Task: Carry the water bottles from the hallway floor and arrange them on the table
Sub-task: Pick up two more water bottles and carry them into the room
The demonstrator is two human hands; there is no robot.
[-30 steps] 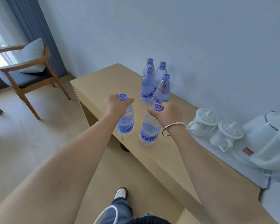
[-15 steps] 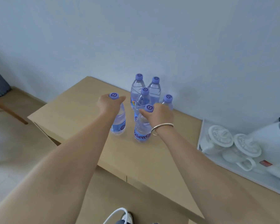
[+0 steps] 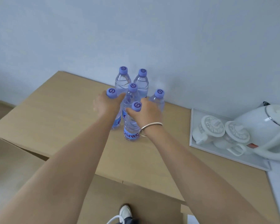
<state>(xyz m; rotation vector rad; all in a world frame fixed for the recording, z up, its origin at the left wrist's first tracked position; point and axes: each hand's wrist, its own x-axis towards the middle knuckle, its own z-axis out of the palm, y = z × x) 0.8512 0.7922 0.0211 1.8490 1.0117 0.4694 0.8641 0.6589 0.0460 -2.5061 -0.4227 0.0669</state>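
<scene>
**Two hands set water bottles into a cluster on a wooden table**

Both bare forearms reach forward from the bottom of the view toward the middle of a light tan wooden table (image 3: 58, 113). The left hand (image 3: 106, 105) is palm down, fingers wrapped around the neck of a clear plastic water bottle with a purple cap (image 3: 111, 93); its blue label shows below the wrist and its base appears to be at the tabletop. The right hand (image 3: 145, 113), with a thin silver bangle (image 3: 149, 127) on its wrist, grips the neck of a second clear plastic bottle with a purple cap and blue label (image 3: 131, 126) in the same way, thumb at the cap. That bottle stands upright on the table, just at 4 o'clock of the left-hand bottle.

Four more clear purple-capped bottles stand upright close behind the hands, toward 12 o'clock by the pale blue-grey wall (image 3: 152, 38). Two back bottles (image 3: 123, 78) sit side by side nearest the wall. A middle bottle (image 3: 132, 92) stands between the two hands, touching or nearly touching them. A fourth bottle (image 3: 158, 98) stands at 2 o'clock of the right hand. All six appear filled with water.

At 3 o'clock, well apart from the bottles, a flat white tray (image 3: 225, 157) holds two white lidded ceramic cups (image 3: 211, 126) side by side and a white electric kettle (image 3: 265, 125).

At 6 o'clock, below the table edge, a white shoe (image 3: 125, 211) shows on the floor.
</scene>
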